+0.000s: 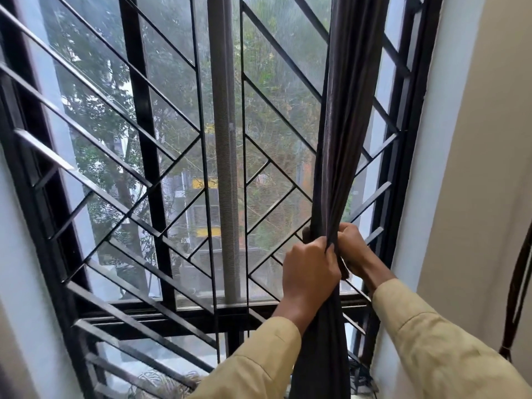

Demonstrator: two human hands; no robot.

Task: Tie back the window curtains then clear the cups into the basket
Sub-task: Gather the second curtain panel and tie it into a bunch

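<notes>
My left hand (309, 272) is closed around the dark curtain (335, 139), fingers wrapped over the gathered cloth from the left side, so this grip is clamped on the bunch. My right hand (352, 246) is just beside it, touching it, and also closed: its fingertips pinch a fold of the same curtain from the right. Both grips meet at one place, a little above the lower bar of the window frame (201, 308).

The curtain is one long vertical bundle. It rises from my hands straight up to the top of the view and hangs down below them between my two sleeves, out of view at the bottom. So its long axis goes up and down, and my hands squeeze it across this axis, at the right part of the window, in front of the grille (115, 156).

The relation that matters next, I think, is the dark strap (518, 298) that hangs on the wall at my far right. I judge it may be the tie-back, but I cannot be sure. It is well apart from the bundle, on the right-hand side, so my right hand is nearer to it, while the left could keep the cloth gathered.

Both forearms reach forward and up, wrists slightly bent inward. No cups and no basket are visible.
</notes>
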